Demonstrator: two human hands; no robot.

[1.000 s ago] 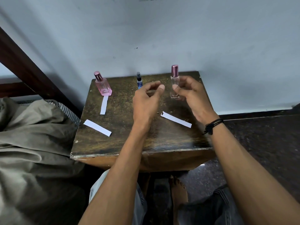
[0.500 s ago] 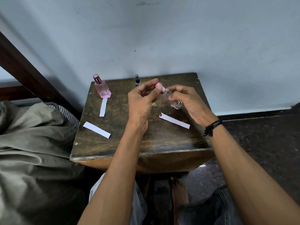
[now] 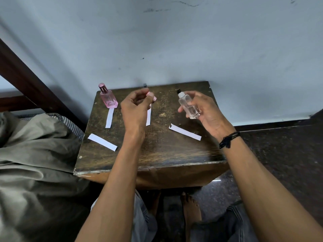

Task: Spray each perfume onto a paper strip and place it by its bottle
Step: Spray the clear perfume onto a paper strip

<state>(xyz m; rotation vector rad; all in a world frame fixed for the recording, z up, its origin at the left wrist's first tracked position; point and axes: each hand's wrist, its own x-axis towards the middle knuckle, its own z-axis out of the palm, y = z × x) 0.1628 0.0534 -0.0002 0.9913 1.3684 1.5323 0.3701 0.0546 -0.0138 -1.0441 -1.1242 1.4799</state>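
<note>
- The left hand (image 3: 135,109) is raised, back to the camera, fingers curled, pinching a small pink metallic cap (image 3: 151,96).
- The right hand (image 3: 208,110) grips a clear square glass spray bottle (image 3: 189,106), tilted.
- Both forearms are bare and reach forward, with a black cord bracelet (image 3: 228,139) on the right wrist.

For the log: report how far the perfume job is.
Looks done: a strip lies by the pink bottle, a second strip by the dark bottle. In hand: right hand holds the uncapped clear bottle, left hand pinches the cap. Left: spray a loose strip, set it by that bottle.
</note>
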